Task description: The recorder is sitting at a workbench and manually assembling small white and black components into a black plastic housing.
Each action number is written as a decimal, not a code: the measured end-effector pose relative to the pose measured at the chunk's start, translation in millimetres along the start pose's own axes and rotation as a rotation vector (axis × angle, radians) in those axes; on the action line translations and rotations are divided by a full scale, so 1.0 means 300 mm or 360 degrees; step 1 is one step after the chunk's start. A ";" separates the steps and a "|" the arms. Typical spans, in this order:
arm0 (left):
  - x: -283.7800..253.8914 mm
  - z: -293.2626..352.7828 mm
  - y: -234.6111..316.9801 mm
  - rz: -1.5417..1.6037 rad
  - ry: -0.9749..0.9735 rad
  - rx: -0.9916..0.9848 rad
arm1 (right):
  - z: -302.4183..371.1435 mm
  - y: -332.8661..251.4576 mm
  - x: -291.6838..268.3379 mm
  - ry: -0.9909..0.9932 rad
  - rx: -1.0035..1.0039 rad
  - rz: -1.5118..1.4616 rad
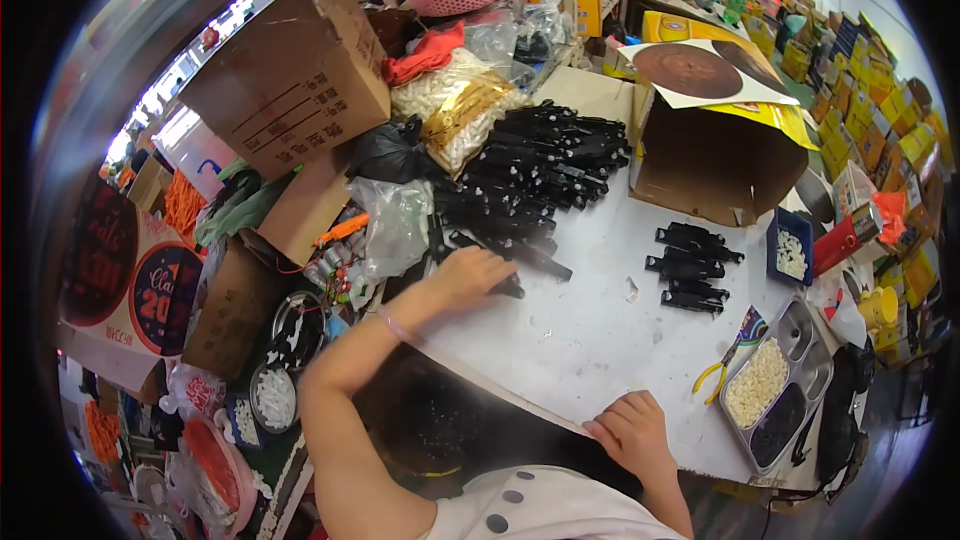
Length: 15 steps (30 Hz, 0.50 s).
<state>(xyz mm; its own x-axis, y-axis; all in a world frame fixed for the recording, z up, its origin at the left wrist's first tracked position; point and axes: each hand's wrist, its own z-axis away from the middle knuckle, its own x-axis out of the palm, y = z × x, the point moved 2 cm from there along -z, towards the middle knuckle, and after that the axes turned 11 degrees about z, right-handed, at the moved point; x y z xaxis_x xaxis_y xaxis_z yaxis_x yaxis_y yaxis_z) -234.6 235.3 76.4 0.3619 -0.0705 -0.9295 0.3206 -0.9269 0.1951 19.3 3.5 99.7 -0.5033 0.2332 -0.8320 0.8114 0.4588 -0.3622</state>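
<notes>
My left hand (468, 278) reaches over the white tabletop, its fingers bent around a slim black plastic part (511, 287) at the lower end of a big heap of like parts (545, 165). Part of what it grips is hidden under the fingers. Another loose black part (552, 264) lies just beyond the fingertips. My right hand (636, 436) rests at the near table edge, fingers curled in, with nothing visible in it. Farther right, several black parts (693, 266) are laid out in small stacked groups.
A metal divided tray (815, 380) of cream and black small pieces stands at right, beside yellow-handled pliers (712, 378). Behind are a blue bin (790, 248), an open yellow carton (700, 165) and a bag of white pieces (462, 105). Cardboard boxes (290, 80) crowd the left.
</notes>
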 end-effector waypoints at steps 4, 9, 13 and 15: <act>0.033 -0.114 0.281 0.0808 0.0534 -0.0252 | 0.013 0.070 0.041 0.0260 0.0399 -0.0483; 0.265 -0.223 0.554 0.1975 0.0810 -0.0676 | 0.013 0.079 0.126 0.0306 0.0729 -0.1285; 0.424 -0.259 0.640 0.1968 0.1016 -0.0574 | 0.116 0.135 0.181 0.0520 0.0859 -0.1393; 0.447 -0.265 0.661 0.1906 0.1044 -0.0539 | 0.150 0.139 0.152 0.0499 0.0822 -0.1322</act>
<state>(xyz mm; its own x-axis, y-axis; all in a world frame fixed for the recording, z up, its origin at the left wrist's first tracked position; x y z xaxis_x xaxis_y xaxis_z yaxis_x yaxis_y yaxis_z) -52.9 71.2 15.3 0.8685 -0.4737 0.1462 -0.3101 -0.2891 0.9057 43.6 -5.4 27.8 -0.9592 0.2577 -0.1158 0.1630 0.1698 -0.9719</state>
